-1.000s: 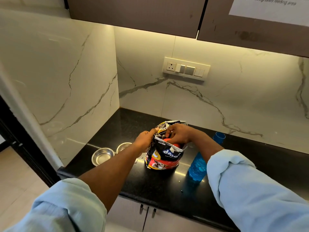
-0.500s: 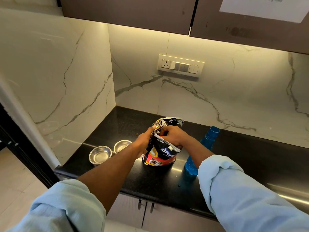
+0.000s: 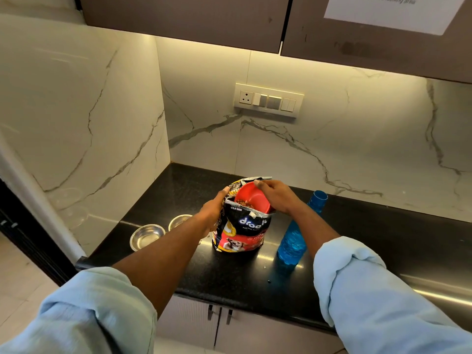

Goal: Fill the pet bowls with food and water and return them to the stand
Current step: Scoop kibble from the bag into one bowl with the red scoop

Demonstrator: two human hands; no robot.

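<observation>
Nearest the camera, two rolled light-blue sleeves (image 3: 102,310) are reaching out over the black desk (image 3: 229,277). On it a blue water bottle (image 3: 291,242) is standing upright just right of the pet-food bag (image 3: 241,227), and a nearer steel bowl (image 3: 146,236) and a farther steel bowl (image 3: 178,221) are sitting empty to the bag's left. The left hand (image 3: 213,210) is gripping the bag's open top at its left edge, while the right hand (image 3: 277,198) is holding a red scoop bowl (image 3: 252,198) tilted in the bag's mouth, with brown kibble lying in it. Beyond, a switch panel (image 3: 268,99) is sitting on the marble wall (image 3: 332,139).
</observation>
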